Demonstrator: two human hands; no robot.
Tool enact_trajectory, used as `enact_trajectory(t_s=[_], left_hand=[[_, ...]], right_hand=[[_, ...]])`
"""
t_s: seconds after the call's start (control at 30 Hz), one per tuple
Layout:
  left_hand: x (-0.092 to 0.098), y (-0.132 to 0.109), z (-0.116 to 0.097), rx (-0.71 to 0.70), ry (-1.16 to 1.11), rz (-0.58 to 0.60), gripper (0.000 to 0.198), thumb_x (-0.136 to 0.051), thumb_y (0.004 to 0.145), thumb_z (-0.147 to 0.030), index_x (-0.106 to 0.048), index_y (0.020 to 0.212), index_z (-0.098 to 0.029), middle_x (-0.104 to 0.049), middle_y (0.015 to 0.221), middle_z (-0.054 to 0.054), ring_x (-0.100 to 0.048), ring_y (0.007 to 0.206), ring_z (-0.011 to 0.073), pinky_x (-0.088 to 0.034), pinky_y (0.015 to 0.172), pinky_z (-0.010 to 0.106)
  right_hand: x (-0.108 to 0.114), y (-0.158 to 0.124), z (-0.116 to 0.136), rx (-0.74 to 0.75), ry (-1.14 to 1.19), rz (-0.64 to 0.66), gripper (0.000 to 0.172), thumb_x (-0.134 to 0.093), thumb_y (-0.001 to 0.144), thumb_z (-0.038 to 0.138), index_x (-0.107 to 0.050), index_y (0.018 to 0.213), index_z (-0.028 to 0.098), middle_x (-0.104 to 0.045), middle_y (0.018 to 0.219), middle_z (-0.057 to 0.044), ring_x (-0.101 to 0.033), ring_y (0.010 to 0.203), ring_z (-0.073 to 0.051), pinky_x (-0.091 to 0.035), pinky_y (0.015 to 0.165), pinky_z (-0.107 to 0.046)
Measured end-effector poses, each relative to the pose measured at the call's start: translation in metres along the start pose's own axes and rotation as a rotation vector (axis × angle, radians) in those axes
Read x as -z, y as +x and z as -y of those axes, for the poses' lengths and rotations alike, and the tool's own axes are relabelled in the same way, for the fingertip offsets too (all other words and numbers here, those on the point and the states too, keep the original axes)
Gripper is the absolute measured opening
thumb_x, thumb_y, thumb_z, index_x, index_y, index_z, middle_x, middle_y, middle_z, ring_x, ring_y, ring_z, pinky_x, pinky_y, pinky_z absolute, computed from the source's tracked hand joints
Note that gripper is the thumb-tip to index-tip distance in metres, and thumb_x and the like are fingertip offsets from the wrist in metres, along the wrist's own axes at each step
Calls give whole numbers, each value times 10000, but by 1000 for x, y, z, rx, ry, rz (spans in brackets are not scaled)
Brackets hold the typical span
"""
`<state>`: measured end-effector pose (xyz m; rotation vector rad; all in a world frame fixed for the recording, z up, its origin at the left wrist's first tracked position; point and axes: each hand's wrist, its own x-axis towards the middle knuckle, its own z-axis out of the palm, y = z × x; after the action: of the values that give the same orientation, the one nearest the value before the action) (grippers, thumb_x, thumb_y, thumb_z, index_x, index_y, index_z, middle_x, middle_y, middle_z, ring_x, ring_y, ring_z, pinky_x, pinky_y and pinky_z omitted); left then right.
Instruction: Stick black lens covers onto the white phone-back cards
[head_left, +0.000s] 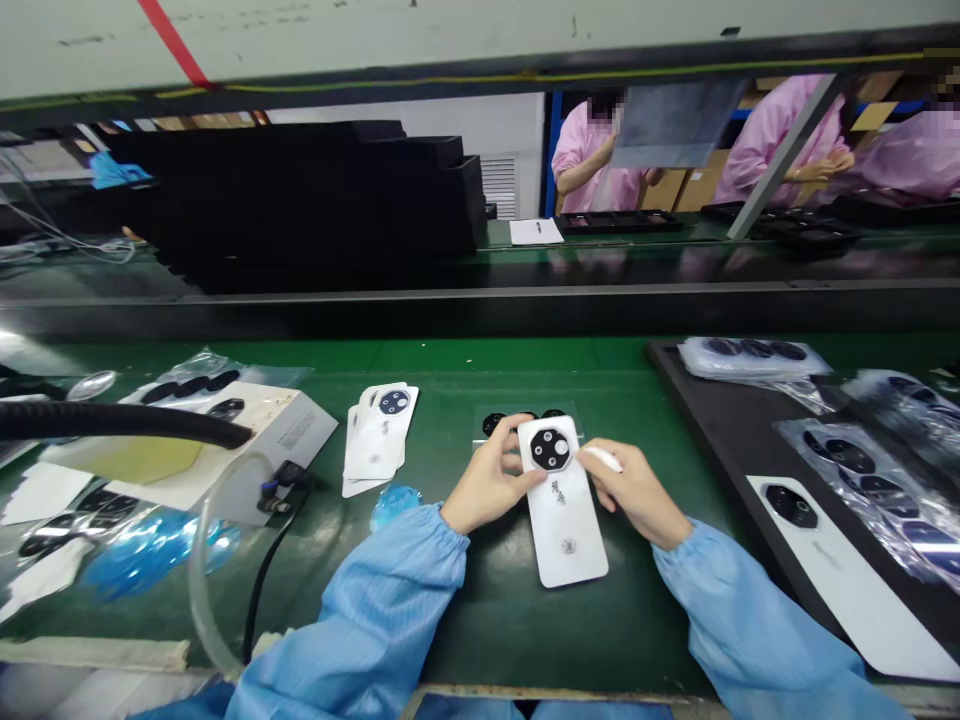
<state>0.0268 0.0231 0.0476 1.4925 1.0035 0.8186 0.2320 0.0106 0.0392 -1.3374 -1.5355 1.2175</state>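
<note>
My left hand (487, 480) grips a white phone back cover (574, 535) at its upper left edge, thumb on the front face. The cover is tilted slightly, with a round black camera ring (550, 450), dark characters and a small round emblem. My right hand (630, 487) is closed at the cover's upper right edge, its fingertips beside the camera ring. A smooth white piece (604, 459) shows at its index finger; whether it is a finger cot or a held item I cannot tell. Behind the cover lies a clear sheet with black round parts (493, 424), partly hidden.
More white covers (379, 440) lie stacked to the left, near blue film (396, 505). A white box (300, 430), black hose (135, 422) and clear tube (201, 570) occupy the left. A black tray (720, 440) at right bears bagged lenses (870, 460) and a white cover (855, 570). Co-workers in pink stand beyond.
</note>
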Motion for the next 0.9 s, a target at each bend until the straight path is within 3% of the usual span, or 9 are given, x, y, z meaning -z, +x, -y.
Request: enact_trajectory(t_s=[0.1,0.2,0.27,0.37,0.53,0.63,0.77,0.9], left_hand=[[0,12,45,2,136,-4,603,-700,737,-200,-419,1271,-190,-599,1039,91,-644,878,225,-574,683,355],[2,10,59,-60,270,19,627,-733,713,-197,-473,1283,-222,-565,1088,77,-576,1003,249,-522,881,450],[3,7,59,-102,350,35,624,-777,685,-223,-523,1255,-236,-526,1160,80,-504,1117,281,-432,1010,503],[3,4,60,-136,445,54,632,-810,670,-264,-550,1244,-214,-481,1204,99,-438,1178,309,-357,1070,533],[1,0,61,-176,550,61,729,-808,686,-260,-478,1333,-187,-462,1240,121,-433,1192,299,-367,1068,503],[2,3,54,-210,602,16,638,-800,699,-279,-528,1272,-207,-487,1215,100,-454,1183,282,-382,1055,476],[3,33,45,-212,676,-106,230,-644,861,-279,-614,1067,-184,-577,1087,72,-532,1084,227,-435,991,424],[-5,79,42,-157,777,-127,220,-606,906,-328,-619,1028,-145,-631,1054,65,-607,978,203,-504,879,415]], right_hand=[[1,9,-31,-9,-141,53,368,-551,856,489,-580,668,174,-481,556,30,-409,482,-96,-311,460,-238],[6,9,-38,3,-282,114,316,-596,825,418,-594,617,180,-562,604,12,-474,580,-126,-347,565,-262],[10,9,-37,1,-357,131,269,-594,828,385,-622,645,190,-608,635,7,-509,612,-145,-355,601,-277],[15,9,-36,0,-430,133,212,-582,835,357,-646,700,206,-659,698,2,-561,664,-169,-377,638,-290],[17,9,-38,23,-461,125,135,-586,840,326,-657,787,224,-702,793,15,-630,740,-172,-437,688,-283],[18,13,-41,45,-481,66,92,-599,849,299,-650,866,224,-708,872,17,-643,799,-158,-469,744,-277],[18,29,-45,56,-575,-68,187,-580,905,315,-624,1033,185,-677,978,-32,-633,854,-162,-503,812,-344],[17,49,-49,95,-710,-117,301,-559,935,387,-595,1161,191,-633,1094,-66,-614,968,-193,-505,881,-422]])
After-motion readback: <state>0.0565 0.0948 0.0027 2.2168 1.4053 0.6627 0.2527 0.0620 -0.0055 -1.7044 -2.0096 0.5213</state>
